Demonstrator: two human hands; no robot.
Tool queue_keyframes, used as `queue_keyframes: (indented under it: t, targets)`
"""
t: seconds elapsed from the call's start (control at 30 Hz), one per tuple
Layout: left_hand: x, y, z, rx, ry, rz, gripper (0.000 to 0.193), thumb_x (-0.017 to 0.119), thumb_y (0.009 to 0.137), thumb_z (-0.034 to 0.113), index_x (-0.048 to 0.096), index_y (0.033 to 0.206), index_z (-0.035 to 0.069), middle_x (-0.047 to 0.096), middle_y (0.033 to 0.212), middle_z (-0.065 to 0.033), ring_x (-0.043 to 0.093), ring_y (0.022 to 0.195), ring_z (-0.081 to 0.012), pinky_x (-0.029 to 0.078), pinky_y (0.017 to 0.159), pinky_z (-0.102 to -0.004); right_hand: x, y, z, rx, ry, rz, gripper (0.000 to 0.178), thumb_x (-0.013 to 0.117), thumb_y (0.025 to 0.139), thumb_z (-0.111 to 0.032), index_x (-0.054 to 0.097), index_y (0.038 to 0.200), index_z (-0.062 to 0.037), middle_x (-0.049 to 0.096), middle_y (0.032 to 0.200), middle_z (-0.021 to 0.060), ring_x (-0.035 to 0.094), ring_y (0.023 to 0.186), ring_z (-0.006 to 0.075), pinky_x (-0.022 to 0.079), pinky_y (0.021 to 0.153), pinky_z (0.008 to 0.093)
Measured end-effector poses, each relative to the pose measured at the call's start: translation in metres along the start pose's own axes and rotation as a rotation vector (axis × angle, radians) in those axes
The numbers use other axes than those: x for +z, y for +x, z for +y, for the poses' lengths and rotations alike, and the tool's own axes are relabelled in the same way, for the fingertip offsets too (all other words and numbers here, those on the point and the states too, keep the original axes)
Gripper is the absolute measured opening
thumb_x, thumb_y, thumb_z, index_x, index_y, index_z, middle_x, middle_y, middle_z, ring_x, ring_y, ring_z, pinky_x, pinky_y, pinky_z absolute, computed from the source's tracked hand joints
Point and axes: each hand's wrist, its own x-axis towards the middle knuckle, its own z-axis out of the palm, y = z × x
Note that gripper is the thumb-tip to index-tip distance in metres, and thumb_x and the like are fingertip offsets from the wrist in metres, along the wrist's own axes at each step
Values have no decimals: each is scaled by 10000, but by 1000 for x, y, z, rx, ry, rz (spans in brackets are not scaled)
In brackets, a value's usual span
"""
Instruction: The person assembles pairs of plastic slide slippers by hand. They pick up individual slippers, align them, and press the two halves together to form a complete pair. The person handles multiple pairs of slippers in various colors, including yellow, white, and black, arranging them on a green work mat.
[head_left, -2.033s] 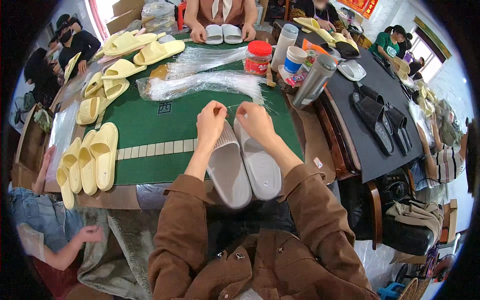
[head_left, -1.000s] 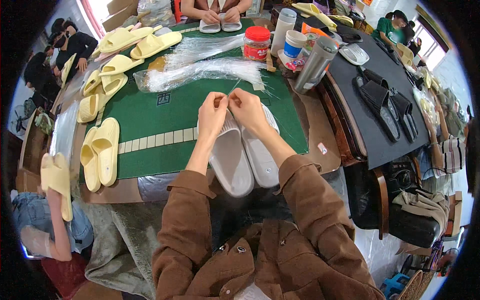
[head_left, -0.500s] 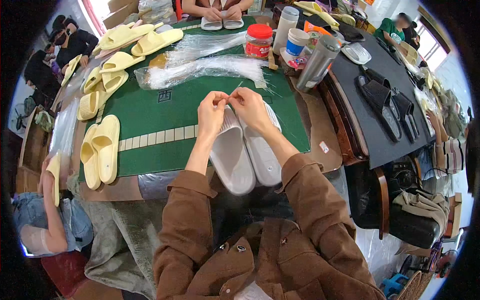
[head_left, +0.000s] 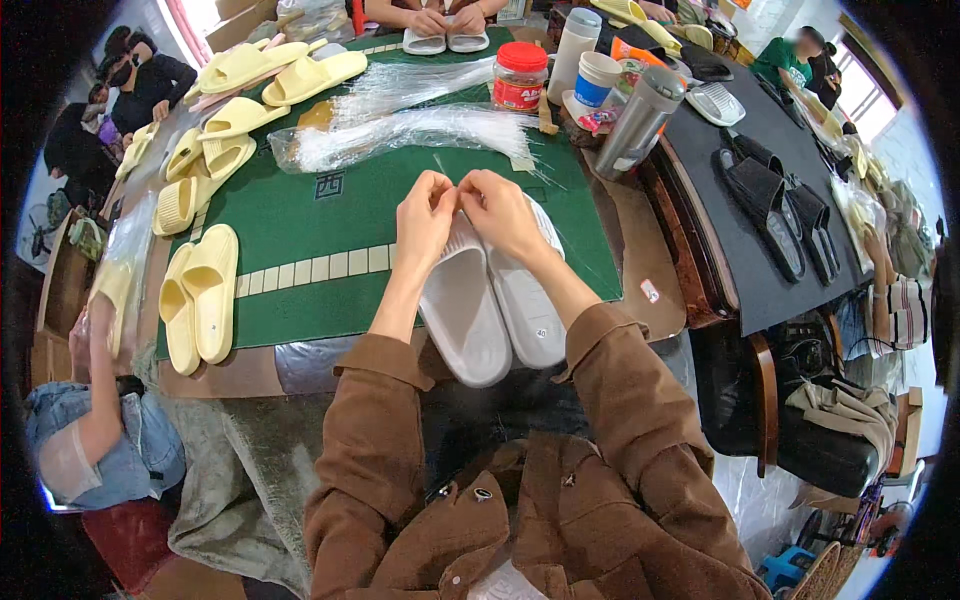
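A pair of light grey slippers (head_left: 467, 320) lies side by side at the table's near edge, heels toward me. My left hand (head_left: 426, 217) and my right hand (head_left: 502, 216) meet over their toe ends, fingertips pinched close together. A thin, pale plastic strand (head_left: 438, 163) sticks up by the left fingers; its lower part is hidden in the pinch. Both hands seem closed on this strand, though the right fingertips are partly covered. Beyond them, bundles of similar white plastic strands (head_left: 410, 138) rest in clear bags.
Yellow slippers (head_left: 212, 290) line the left side of the green mat (head_left: 300, 215). A red-lidded jar (head_left: 519, 78), a paper cup (head_left: 594, 82) and a steel flask (head_left: 640, 125) stand at the back right. Black slippers (head_left: 765, 205) lie on the dark table. Co-workers sit around.
The strand's free end has shifted from the right of my fingers to the left. My hands have drawn slightly closer together. At far left, a co-worker's arm and yellow slipper have moved.
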Motion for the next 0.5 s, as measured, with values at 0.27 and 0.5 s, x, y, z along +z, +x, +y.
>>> queue_keyframes:
  t: [0.27,0.5]
  targets:
    - [2,7,-18,89,-198,6,65,547,931,60,546,956,0,615,855,-65,621,747,-137,491,707,-281,-3,3,-3,109,22,-29,127,572,812,-110,612,872,-5,644,760,194,643,719,355,497,650,427]
    - [-2,3,-14,-83,-275,-22,120,591,901,78,606,966,-22,663,919,-84,650,813,-146,505,728,-274,-8,2,-7,191,84,-36,154,597,823,-143,614,877,0,634,704,173,631,631,287,483,593,378]
